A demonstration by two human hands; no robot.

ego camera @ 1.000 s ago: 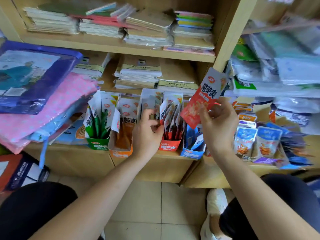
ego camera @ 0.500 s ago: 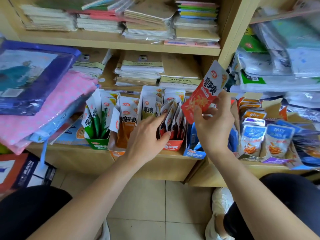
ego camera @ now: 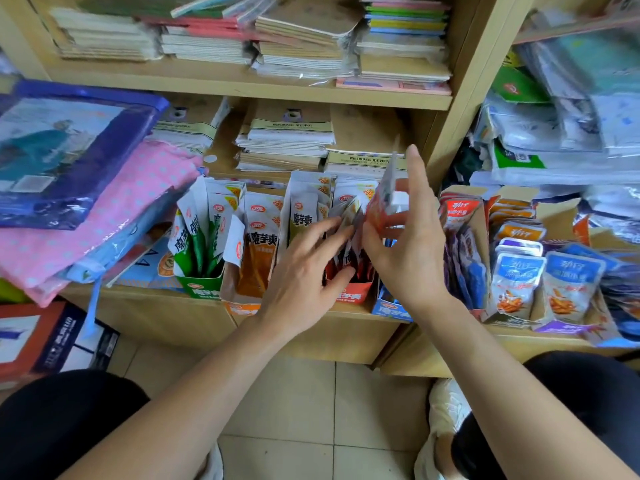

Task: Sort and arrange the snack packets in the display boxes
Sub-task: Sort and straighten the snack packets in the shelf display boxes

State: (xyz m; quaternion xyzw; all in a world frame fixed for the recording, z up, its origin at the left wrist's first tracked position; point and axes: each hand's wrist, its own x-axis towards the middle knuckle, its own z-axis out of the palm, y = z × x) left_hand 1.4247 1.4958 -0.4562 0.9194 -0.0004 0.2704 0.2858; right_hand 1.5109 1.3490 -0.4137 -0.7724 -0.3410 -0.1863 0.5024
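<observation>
A row of small display boxes stands on the low shelf: a green box [ego camera: 202, 289], an orange box [ego camera: 242, 306], a red box [ego camera: 349, 294] and a blue box [ego camera: 389, 308], each with upright snack packets. My right hand [ego camera: 410, 251] pinches a red packet [ego camera: 386, 199], seen edge-on, just above the red box. With straight fingers, my left hand [ego camera: 304, 275] spreads the red packets standing in that box. Further right, cardboard boxes hold purple packets [ego camera: 464, 258] and blue-and-white packets [ego camera: 516, 278].
Stacks of notebooks [ego camera: 287, 140] lie behind the boxes and on the shelf above. Pink [ego camera: 114, 209] and blue [ego camera: 69, 147] plastic-wrapped goods overhang the shelf at the left. Bagged goods [ego camera: 568, 126] crowd the right shelf. My knees and a tiled floor [ego camera: 311, 403] are below.
My right hand has brought the red packet down and turned it edge-on over the red box. My left hand's fingers have straightened and pushed between the packets in that box.
</observation>
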